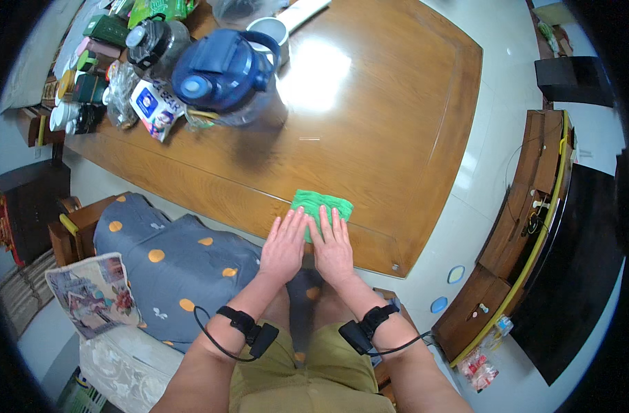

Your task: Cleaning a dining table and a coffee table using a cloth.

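A folded green cloth (324,199) lies on the wooden table (386,134) near its front edge. My right hand (333,249) rests flat on it, palm down, fingers stretched forward and slightly spread. Beside it my left hand (285,249) is also palm down, its fingertips at the cloth's left edge. The two hands nearly touch at the index fingers and thumbs. Neither hand grips the cloth, and part of it is hidden under the fingers. Each forearm wears a black strapped device with a cable.
A large blue-lidded water bottle (226,77), a dark-lidded jug (157,46), a tissue pack (157,109) and several jars and boxes crowd the table's far left. A white cup (269,32) stands behind the bottle. A covered seat (175,263) is at left; a wooden cabinet (500,258) at right.
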`<state>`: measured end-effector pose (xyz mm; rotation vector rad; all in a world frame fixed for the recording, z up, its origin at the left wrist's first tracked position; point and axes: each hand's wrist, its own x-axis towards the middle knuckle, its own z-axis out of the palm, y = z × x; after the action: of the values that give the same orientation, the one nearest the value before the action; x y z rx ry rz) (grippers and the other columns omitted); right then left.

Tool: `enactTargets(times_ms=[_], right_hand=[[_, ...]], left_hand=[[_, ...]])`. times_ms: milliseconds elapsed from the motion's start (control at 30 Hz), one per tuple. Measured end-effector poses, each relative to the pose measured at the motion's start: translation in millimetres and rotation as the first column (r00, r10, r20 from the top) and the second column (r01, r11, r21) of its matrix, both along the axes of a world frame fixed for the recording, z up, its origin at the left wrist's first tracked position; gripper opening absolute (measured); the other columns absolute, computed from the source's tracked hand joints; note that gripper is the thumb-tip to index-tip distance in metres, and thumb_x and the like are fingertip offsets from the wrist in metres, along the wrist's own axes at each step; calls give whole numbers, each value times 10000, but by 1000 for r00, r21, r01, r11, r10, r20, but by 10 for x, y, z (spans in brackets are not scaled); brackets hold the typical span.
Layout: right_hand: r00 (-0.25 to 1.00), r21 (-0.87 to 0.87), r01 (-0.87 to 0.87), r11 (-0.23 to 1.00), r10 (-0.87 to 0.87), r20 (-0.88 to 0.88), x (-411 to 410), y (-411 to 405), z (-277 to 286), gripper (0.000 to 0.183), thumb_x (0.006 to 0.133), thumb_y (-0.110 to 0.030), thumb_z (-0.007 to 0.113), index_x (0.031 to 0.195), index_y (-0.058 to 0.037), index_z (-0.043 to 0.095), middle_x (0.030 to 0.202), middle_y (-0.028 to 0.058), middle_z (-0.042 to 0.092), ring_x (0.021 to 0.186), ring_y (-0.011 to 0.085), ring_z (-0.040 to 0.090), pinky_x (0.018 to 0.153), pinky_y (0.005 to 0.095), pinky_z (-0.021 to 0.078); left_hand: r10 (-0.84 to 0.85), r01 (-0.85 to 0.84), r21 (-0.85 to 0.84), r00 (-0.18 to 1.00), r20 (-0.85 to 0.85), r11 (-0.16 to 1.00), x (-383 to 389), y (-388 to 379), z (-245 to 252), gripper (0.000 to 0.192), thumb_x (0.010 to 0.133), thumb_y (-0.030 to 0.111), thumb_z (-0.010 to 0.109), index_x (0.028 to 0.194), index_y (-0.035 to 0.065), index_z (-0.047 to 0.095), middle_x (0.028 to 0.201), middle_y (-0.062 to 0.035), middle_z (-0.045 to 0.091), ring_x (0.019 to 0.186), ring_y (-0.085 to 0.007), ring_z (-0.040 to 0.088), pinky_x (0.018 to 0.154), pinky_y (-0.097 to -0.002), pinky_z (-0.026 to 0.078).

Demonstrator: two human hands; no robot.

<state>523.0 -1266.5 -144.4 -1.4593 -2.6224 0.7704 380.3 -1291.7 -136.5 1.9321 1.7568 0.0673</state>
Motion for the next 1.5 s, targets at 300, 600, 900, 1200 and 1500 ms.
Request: enactTargets(times_ms=[300,600,900,1200,1500], right_hand=[[973,130,211,969,-222,71,-729,841,-84,535,860,-256,510,1344,-64,386,1423,276,212,1298,491,194,1043,570,202],[973,172,182,968,-203,112,-773,1685,-143,555,856,-287,538,1339,-63,380,1443,259,171,1319,474,149,1057,576,161],[946,203,309,929,-322,36,-832,2757,-248,586,848,-363,515,1390,-273,310,1458,238,158,1334,470,110,1066,585,109],[996,238,-81,968,72,44,-586,2258,-144,490,855,-428,510,1329,-357,409,1478,87,216,1355,381,141,1076,564,124],[998,279,-65,958,57,40,-344,2397,-96,449,840,-216,553,1283,-209,484,1411,116,347,1305,365,286,1076,506,210]], left_hand=[[438,-605,238,747,500,760,-350,945,181,484,751,62,579,1202,-37,437,1233,-237,425,1156,-396,410,1026,-448,276],[413,-780,431,612,674,453,-634,1415,380,914,617,197,813,1284,-74,249,1312,-236,295,1212,-342,334,1003,-458,291],[439,-856,270,468,767,441,-607,1797,614,700,610,189,844,1147,-39,456,1097,-103,554,983,-203,543,894,-340,421],[523,-898,69,314,792,435,-614,1186,831,550,650,56,800,1114,-11,513,1084,-88,565,929,-177,574,846,-315,460],[585,-904,17,290,757,427,-732,595,1087,455,656,87,805,1031,-10,567,986,-73,606,880,-177,589,799,-307,476]])
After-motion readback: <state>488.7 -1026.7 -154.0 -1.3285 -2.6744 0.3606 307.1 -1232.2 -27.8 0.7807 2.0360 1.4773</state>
